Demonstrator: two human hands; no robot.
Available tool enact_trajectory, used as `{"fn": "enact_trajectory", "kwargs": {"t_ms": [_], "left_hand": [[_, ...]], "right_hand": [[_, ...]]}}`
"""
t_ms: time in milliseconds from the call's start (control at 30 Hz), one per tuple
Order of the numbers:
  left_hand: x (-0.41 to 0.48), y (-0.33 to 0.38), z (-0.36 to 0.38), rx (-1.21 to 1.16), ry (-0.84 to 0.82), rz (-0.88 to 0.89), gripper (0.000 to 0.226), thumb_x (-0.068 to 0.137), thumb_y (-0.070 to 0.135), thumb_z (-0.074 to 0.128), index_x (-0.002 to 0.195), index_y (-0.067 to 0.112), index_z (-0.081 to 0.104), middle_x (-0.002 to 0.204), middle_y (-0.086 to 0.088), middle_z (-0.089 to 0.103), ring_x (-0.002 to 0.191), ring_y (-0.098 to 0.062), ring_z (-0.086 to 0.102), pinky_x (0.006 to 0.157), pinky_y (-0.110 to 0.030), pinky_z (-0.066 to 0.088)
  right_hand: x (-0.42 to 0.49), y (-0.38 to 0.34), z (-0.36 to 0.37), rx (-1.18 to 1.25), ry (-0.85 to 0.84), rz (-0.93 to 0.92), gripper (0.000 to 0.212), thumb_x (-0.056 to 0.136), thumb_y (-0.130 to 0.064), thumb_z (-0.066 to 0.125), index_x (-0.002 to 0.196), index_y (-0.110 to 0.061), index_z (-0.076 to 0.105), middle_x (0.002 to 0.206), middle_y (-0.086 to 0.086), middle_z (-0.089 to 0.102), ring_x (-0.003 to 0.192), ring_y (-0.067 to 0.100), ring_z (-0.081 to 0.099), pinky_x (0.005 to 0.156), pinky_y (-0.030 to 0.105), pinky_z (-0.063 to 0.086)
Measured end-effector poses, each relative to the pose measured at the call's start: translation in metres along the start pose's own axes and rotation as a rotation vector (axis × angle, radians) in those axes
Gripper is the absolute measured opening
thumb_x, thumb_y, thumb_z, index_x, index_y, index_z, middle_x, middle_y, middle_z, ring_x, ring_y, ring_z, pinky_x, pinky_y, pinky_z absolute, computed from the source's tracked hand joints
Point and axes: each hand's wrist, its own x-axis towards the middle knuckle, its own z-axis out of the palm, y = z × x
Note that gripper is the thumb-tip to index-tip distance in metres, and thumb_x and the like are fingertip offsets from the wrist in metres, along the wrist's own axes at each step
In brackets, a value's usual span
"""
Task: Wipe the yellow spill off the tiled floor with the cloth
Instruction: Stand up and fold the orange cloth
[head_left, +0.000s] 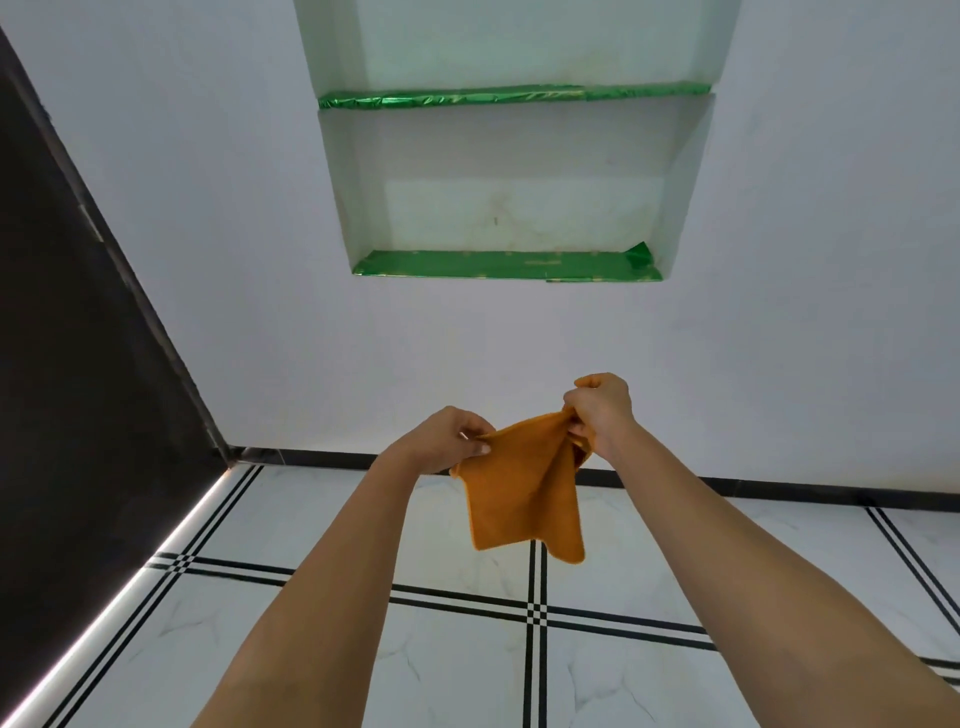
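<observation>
Wall: a plain white plastered wall (208, 260) fills most of your view, meeting the floor at a black skirting strip (779, 488).
Floor: white marble-look tiled floor with black double-line borders (322, 525) lies below your arms; no yellow spill shows on the part in view, so you will have to look for it elsewhere.
Dark panel: a flat black surface (67, 364) runs down the left edge; whether it is a door or a screen cannot be told.
Niche: a recessed white wall alcove (519, 171) holds two shelves lined with shiny green foil (498, 262).
Cloth: the small square mustard-orange terry cloth (519, 493) hangs in the air between your hands, well above the floor, touching nothing else.
Left hand: your left hand (447, 441) pinches one upper corner between thumb and fingers.
Right hand: your right hand (602, 413) is curled round the bunched opposite upper edge.
Handling: it looks light, soft and limp, draping in folds, so it will not hold a shape by itself.
Where to hold: judging by that, fold it into a pad and press it flat under your palm, not by a corner.
Stage: wiping has not begun.
</observation>
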Motion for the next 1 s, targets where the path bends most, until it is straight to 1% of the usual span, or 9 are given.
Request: {"fn": "enact_trajectory", "kwargs": {"t_ms": [67,133,267,367,500,633,767,867,1000], "left_hand": [[-0.001,-0.009,-0.002,0.029,-0.005,-0.012,0.027,0.09,0.014,0.058,0.116,0.01,0.062,0.114,-0.005,0.061,0.101,-0.022,0.056,0.088,-0.035,0.049],[-0.004,-0.019,-0.003,0.078,-0.006,-0.021,0.026,0.088,0.013,0.061,0.115,0.013,0.064,0.116,-0.005,0.061,0.098,-0.018,0.055,0.087,-0.031,0.047],[-0.007,-0.017,0.0,0.062,0.042,0.007,0.017,0.088,0.009,0.06,0.103,0.011,0.066,0.101,-0.002,0.062,0.096,-0.018,0.058,0.087,-0.032,0.048],[-0.007,-0.006,0.001,-0.007,0.111,0.056,0.012,0.088,0.004,0.056,0.093,0.011,0.065,0.094,-0.002,0.061,0.094,-0.022,0.06,0.087,-0.036,0.051],[-0.004,0.005,0.0,-0.023,0.176,0.089,0.008,0.089,0.006,0.058,0.093,0.013,0.061,0.096,-0.006,0.064,0.092,-0.023,0.062,0.085,-0.033,0.053],[-0.005,0.011,-0.002,-0.037,0.227,0.097,0.005,0.087,0.011,0.062,0.091,0.015,0.059,0.096,-0.002,0.06,0.09,-0.018,0.058,0.079,-0.028,0.05],[-0.001,0.012,0.002,-0.065,0.256,0.095,0.004,0.085,0.014,0.066,0.088,0.014,0.064,0.11,-0.006,0.059,0.092,-0.019,0.057,0.077,-0.026,0.049],[0.002,0.013,0.005,-0.042,0.273,0.093,0.01,0.084,0.018,0.067,0.092,0.012,0.068,0.126,-0.005,0.054,0.105,-0.019,0.053,0.085,-0.029,0.047],[0.004,0.015,0.0,-0.031,0.263,0.125,0.007,0.083,0.019,0.069,0.089,0.016,0.068,0.143,-0.001,0.043,0.13,-0.021,0.037,0.105,-0.04,0.034]], "right_hand": [[-0.002,-0.003,0.002,0.009,-0.056,-0.002,0.035,0.083,0.013,0.052,0.108,-0.011,0.05,0.084,0.007,0.05,0.074,0.02,0.053,0.074,0.036,0.053],[-0.002,-0.007,0.004,-0.056,-0.09,-0.046,0.043,0.084,0.01,0.055,0.121,-0.012,0.046,0.095,0.009,0.052,0.079,0.02,0.055,0.075,0.035,0.052],[-0.006,-0.017,0.012,-0.369,-0.2,-0.156,0.05,0.087,-0.001,0.058,0.13,-0.018,0.038,0.113,0.012,0.052,0.091,0.02,0.056,0.069,0.026,0.049],[-0.011,-0.018,0.016,-0.492,-0.305,-0.178,0.045,0.088,-0.004,0.058,0.127,-0.019,0.042,0.112,0.007,0.049,0.095,0.02,0.052,0.076,0.027,0.048],[-0.015,-0.009,0.018,-0.505,-0.307,-0.207,0.035,0.085,-0.009,0.065,0.116,-0.02,0.053,0.112,0.004,0.051,0.098,0.021,0.055,0.077,0.028,0.048],[-0.016,-0.004,0.014,-0.414,-0.257,-0.217,0.028,0.084,-0.01,0.066,0.108,-0.021,0.058,0.112,0.005,0.057,0.098,0.023,0.058,0.078,0.029,0.05],[-0.017,-0.009,0.008,-0.281,-0.264,-0.21,0.024,0.083,-0.013,0.068,0.103,-0.021,0.058,0.108,0.005,0.059,0.096,0.024,0.058,0.077,0.029,0.051],[-0.016,-0.013,0.003,-0.218,-0.292,-0.196,0.02,0.084,-0.013,0.067,0.1,-0.02,0.058,0.106,0.007,0.06,0.094,0.023,0.058,0.077,0.031,0.052],[-0.016,-0.019,-0.003,-0.253,-0.347,-0.199,0.016,0.087,-0.012,0.063,0.098,-0.021,0.057,0.098,0.003,0.059,0.086,0.017,0.056,0.067,0.024,0.048]]}}
